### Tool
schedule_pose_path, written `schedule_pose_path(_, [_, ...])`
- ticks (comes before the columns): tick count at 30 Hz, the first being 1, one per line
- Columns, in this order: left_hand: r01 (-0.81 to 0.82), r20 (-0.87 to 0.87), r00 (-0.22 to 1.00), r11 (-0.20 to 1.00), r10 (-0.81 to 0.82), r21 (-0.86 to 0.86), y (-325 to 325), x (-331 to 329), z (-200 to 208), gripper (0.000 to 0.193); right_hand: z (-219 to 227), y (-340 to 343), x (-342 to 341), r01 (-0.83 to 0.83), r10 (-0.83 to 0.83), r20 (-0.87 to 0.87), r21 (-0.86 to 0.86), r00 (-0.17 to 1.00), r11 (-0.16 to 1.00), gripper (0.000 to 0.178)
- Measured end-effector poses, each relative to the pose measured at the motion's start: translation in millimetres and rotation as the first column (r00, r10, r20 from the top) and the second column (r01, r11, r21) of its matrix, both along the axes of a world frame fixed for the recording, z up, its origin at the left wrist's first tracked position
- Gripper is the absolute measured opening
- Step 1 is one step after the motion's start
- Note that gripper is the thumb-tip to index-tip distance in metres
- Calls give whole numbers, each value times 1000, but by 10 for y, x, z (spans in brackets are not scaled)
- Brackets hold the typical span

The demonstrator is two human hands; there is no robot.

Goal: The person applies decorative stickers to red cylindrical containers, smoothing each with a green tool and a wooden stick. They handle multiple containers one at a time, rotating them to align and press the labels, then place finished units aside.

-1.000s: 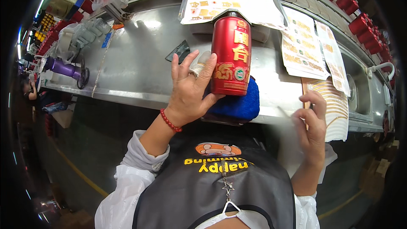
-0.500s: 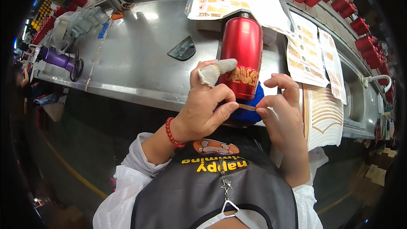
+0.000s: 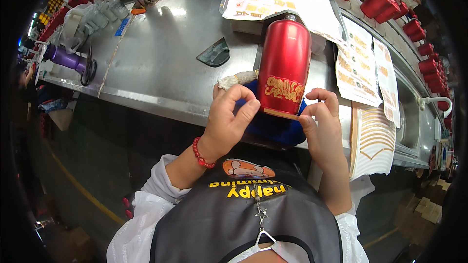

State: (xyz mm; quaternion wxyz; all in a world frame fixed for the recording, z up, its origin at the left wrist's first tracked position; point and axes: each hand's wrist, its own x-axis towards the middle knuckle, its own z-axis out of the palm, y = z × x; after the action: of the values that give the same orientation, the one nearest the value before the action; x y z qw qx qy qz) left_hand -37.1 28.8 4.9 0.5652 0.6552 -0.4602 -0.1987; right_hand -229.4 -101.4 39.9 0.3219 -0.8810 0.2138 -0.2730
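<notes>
A red bottle or canister (image 3: 285,56) with a gold ornament near its lower rim lies with its base toward me, propped on a blue cushion (image 3: 275,131). A thin gold strip (image 3: 280,114) runs along the rim of its base. My left hand (image 3: 224,119) is closed, thumb and forefinger pinched at the strip's left end; a knitted finger cover (image 3: 239,79) on another finger reaches along the bottle's left side. At the right end, my right hand (image 3: 324,131) pinches between thumb and forefinger, its other fingers curled. The fingers partly hide the strip's ends.
A dark scraper blade (image 3: 214,52) lies left of the bottle on the steel table (image 3: 151,68). Gold decal sheets (image 3: 358,63) and a stack of strip sheets (image 3: 373,139) lie at right, beside a sink (image 3: 409,122). Behind stands a tray (image 3: 226,7) of papers.
The gold strip has gone from in front of the bottle onto its base rim. My left knitted finger has slid off the bottle's front to its left side. The ornament now faces me more fully.
</notes>
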Motion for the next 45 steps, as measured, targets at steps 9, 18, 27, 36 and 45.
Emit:
schedule_pose_path(9, [-29,165,985,996,41,-79,-122,-82,-33,44,-20,-39,-29,14,-14,-4,50,1000,999,14])
schedule_pose_path(18, [-33,148,988,999,38,-32,-152,-126,24,48,-68,-74,-73,21,-22,2,125,1000,992,14])
schedule_pose_path(27, [-27,250,967,998,40,-56,-170,-130,32,53,-74,-76,-60,9,-11,11,175,1000,984,13])
schedule_pose_path(36, [-33,174,984,999,36,-24,-174,-126,13,56,-119,-103,-53,7,-8,19,82,1000,997,27])
schedule_pose_path(45, [-22,191,981,1000,24,-10,-168,-123,36,56,-164,-110,-81,14,-17,21,112,1000,994,29])
